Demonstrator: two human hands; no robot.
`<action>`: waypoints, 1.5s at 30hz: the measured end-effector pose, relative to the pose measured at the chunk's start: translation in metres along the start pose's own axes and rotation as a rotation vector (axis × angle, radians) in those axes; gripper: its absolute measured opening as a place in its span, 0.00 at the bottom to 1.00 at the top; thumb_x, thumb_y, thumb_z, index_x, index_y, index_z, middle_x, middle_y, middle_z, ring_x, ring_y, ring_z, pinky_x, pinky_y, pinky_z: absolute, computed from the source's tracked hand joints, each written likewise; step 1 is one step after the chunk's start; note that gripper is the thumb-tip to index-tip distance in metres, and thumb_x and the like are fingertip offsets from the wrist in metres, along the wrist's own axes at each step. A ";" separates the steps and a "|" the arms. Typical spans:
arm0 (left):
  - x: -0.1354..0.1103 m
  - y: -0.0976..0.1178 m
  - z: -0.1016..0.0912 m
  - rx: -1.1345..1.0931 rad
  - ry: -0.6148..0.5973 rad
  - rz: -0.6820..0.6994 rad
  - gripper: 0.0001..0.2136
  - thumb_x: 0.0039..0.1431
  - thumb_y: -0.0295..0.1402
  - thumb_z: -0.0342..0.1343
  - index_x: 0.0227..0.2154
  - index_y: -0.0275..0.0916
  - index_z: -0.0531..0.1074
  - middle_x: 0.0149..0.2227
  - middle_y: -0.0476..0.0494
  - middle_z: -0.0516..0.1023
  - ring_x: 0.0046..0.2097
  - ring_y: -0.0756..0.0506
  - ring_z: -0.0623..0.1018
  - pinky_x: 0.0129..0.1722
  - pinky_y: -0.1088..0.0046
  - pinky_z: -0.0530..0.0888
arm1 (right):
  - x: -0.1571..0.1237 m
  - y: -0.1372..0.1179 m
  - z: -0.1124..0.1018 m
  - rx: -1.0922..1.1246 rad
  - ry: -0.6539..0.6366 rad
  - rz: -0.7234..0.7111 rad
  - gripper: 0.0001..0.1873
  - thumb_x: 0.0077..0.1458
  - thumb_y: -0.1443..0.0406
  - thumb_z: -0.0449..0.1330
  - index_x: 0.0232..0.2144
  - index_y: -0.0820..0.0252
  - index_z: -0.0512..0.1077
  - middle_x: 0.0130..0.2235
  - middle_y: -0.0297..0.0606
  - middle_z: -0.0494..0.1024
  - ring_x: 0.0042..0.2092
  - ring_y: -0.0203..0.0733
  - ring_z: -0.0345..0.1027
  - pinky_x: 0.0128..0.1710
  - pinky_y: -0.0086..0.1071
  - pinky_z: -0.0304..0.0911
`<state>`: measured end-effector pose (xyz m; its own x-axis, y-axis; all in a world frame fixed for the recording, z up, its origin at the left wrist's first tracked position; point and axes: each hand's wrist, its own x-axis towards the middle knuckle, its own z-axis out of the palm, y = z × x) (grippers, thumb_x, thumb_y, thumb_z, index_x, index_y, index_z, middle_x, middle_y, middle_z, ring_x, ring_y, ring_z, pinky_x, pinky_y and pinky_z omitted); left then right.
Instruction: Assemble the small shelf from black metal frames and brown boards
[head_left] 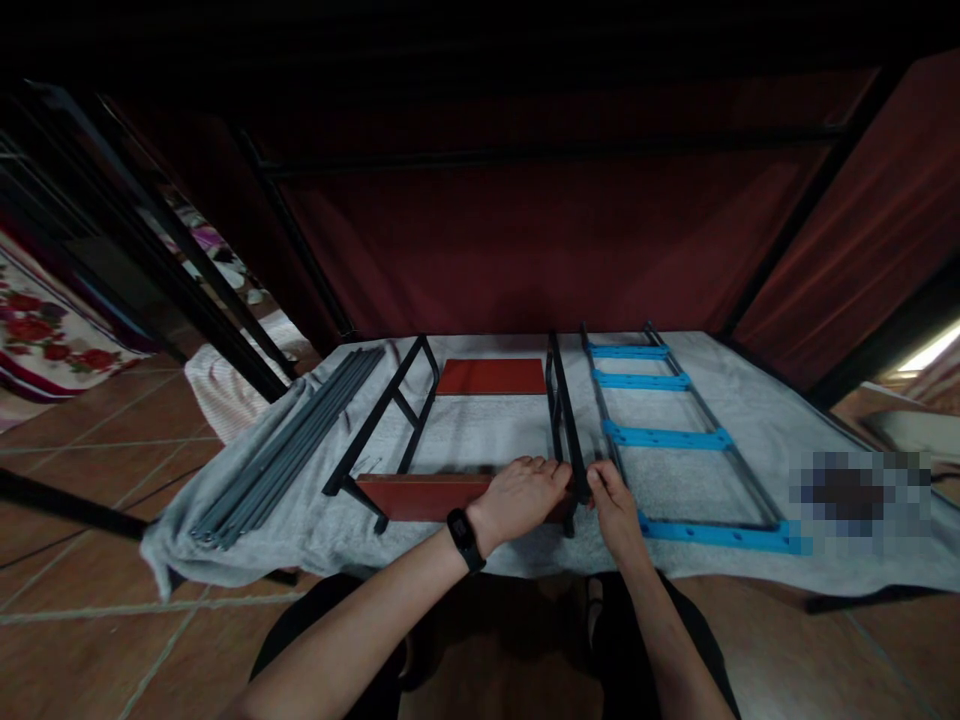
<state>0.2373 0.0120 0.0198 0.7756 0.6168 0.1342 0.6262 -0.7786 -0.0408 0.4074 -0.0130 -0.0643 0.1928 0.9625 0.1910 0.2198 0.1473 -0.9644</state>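
A black metal frame [568, 405] forms the right side of a low rack, and a matching black frame [386, 420] stands at its left. Between their near ends runs a red-brown board [424, 498] on edge. My left hand [525, 495], with a dark band on the wrist, has its fingers closed over the right end of that board, by the right frame. On the frame's outer side, my right hand [611, 500] is closed in a pinch against the near corner. Anything between its fingertips is too small to make out. A second red board [491, 377] spans the far end.
Several grey tubes [292, 450] lie bundled on the left of the grey cloth [480, 430]. To the right lies a ladder-like assembly of grey tubes with blue crosspieces [667, 437]. Black posts [292, 250] and a dark red panel [525, 250] rise behind. Tiled floor surrounds the cloth.
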 end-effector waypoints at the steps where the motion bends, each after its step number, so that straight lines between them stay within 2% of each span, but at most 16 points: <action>1: 0.000 0.000 0.000 0.001 -0.002 -0.001 0.08 0.67 0.30 0.45 0.46 0.38 0.65 0.41 0.41 0.77 0.43 0.44 0.77 0.43 0.65 0.71 | 0.000 -0.001 0.000 0.002 0.000 0.005 0.19 0.61 0.47 0.50 0.29 0.54 0.65 0.22 0.28 0.60 0.25 0.39 0.56 0.25 0.33 0.53; 6: 0.001 0.000 -0.003 -0.014 -0.011 -0.008 0.07 0.67 0.31 0.46 0.44 0.38 0.65 0.40 0.42 0.77 0.43 0.43 0.77 0.43 0.66 0.72 | -0.002 -0.002 0.000 -0.018 0.036 0.002 0.19 0.61 0.48 0.51 0.28 0.54 0.64 0.23 0.29 0.61 0.26 0.39 0.57 0.26 0.32 0.54; 11: 0.002 -0.001 -0.004 -0.032 -0.017 -0.007 0.07 0.67 0.30 0.46 0.44 0.39 0.65 0.40 0.43 0.77 0.42 0.43 0.77 0.42 0.66 0.71 | -0.002 0.001 -0.003 0.039 -0.014 -0.018 0.15 0.61 0.50 0.51 0.35 0.54 0.67 0.26 0.30 0.67 0.29 0.40 0.63 0.31 0.33 0.59; 18: 0.003 -0.001 -0.001 -0.032 -0.045 -0.010 0.08 0.66 0.29 0.45 0.45 0.40 0.65 0.40 0.43 0.77 0.42 0.42 0.77 0.42 0.65 0.71 | 0.002 -0.003 -0.004 -0.118 -0.008 -0.093 0.16 0.64 0.52 0.48 0.31 0.54 0.65 0.28 0.30 0.66 0.31 0.38 0.63 0.32 0.31 0.57; 22: 0.006 -0.004 -0.001 -0.074 -0.072 -0.029 0.08 0.66 0.30 0.46 0.45 0.40 0.66 0.40 0.44 0.77 0.42 0.43 0.78 0.43 0.66 0.71 | 0.001 0.000 -0.003 -0.068 -0.018 -0.061 0.16 0.64 0.52 0.48 0.31 0.54 0.64 0.27 0.29 0.64 0.30 0.38 0.62 0.31 0.30 0.56; 27: 0.010 -0.008 -0.005 -0.140 -0.133 -0.032 0.08 0.67 0.34 0.45 0.43 0.42 0.67 0.41 0.45 0.79 0.42 0.43 0.79 0.39 0.69 0.71 | 0.000 0.004 -0.004 0.019 -0.031 -0.075 0.14 0.63 0.51 0.50 0.37 0.54 0.65 0.29 0.31 0.67 0.31 0.38 0.64 0.33 0.31 0.60; 36: 0.012 -0.008 -0.004 -0.147 -0.157 -0.070 0.09 0.67 0.35 0.43 0.42 0.43 0.68 0.40 0.46 0.80 0.41 0.42 0.80 0.36 0.69 0.69 | 0.000 -0.005 -0.004 -0.204 -0.009 -0.133 0.13 0.66 0.56 0.45 0.35 0.54 0.63 0.31 0.32 0.69 0.35 0.39 0.65 0.36 0.32 0.58; 45: 0.013 -0.006 -0.006 -0.132 -0.155 -0.080 0.09 0.67 0.35 0.43 0.41 0.42 0.68 0.38 0.45 0.80 0.41 0.42 0.80 0.36 0.69 0.69 | 0.002 -0.008 -0.002 -0.165 0.003 -0.104 0.13 0.65 0.56 0.46 0.32 0.54 0.62 0.29 0.30 0.67 0.32 0.38 0.63 0.34 0.31 0.56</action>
<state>0.2426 0.0238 0.0281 0.7331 0.6797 -0.0227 0.6784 -0.7285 0.0951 0.4078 -0.0128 -0.0554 0.1639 0.9433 0.2886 0.3928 0.2060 -0.8962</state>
